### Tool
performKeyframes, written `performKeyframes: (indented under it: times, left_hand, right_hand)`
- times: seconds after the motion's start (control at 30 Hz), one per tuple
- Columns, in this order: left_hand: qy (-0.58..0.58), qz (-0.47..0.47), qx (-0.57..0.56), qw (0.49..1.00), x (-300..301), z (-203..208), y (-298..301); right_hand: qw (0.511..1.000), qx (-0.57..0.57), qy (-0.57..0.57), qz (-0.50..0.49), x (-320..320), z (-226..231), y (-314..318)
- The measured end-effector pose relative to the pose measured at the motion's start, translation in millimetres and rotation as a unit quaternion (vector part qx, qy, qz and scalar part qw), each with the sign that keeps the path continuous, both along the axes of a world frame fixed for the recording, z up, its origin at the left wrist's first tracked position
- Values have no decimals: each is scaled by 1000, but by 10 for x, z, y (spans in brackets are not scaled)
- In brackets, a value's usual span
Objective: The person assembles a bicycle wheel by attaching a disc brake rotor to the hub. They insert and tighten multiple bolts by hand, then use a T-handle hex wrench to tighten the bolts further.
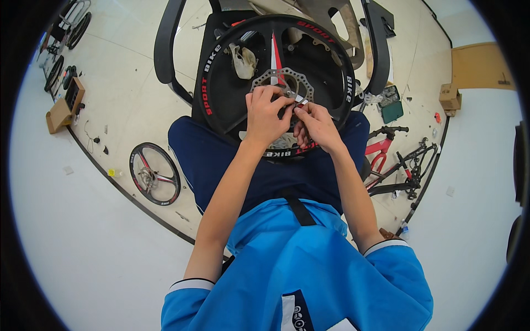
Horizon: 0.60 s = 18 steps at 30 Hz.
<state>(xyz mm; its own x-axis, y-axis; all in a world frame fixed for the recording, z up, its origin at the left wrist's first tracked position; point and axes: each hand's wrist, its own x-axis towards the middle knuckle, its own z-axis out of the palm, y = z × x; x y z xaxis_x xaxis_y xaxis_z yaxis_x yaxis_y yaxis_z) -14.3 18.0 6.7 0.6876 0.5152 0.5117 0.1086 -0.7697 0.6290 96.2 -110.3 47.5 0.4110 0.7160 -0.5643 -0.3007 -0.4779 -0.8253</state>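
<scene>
Hands met at the hub of the black bicycle wheel (221,94) resting flat on our lap. Our left hand (266,113) pinched a small silvery tool (301,100), its long axis toward 2 o'clock; our right hand (316,124) closed fingers on it too. The brake disc (265,77) lay at 12 o'clock, touching. A cardboard box (65,105) at 9 o'clock held dark parts.

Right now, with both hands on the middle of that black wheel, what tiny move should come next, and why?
Probably a small turn of the slim silver tool, pinched between left hand and right hand at the brake disc on the black wheel, which rests across the lap.
</scene>
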Motion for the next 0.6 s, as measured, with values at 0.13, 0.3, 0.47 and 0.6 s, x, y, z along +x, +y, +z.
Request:
performKeyframes:
  times: [0.13, 0.3, 0.47, 0.6]
  left_hand:
    - [-7, 0, 2, 1000, 1, -16, 1]
    - [2, -9, 2, 1000, -12, -38, 21]
    - [9, -20, 5, 1000, -26, -25, 49]
    - [15, -23, 0, 1000, -34, -39, 50]
  right_hand:
    - [1000, 3, 14, 2, -9, -33, 38]
    - [995, 16, 96, -30, 24, -58, 60]
    - [973, 47, 206, -93, 21, -154, 36]
    - [947, 77, 277, -146, -42, -266, 55]
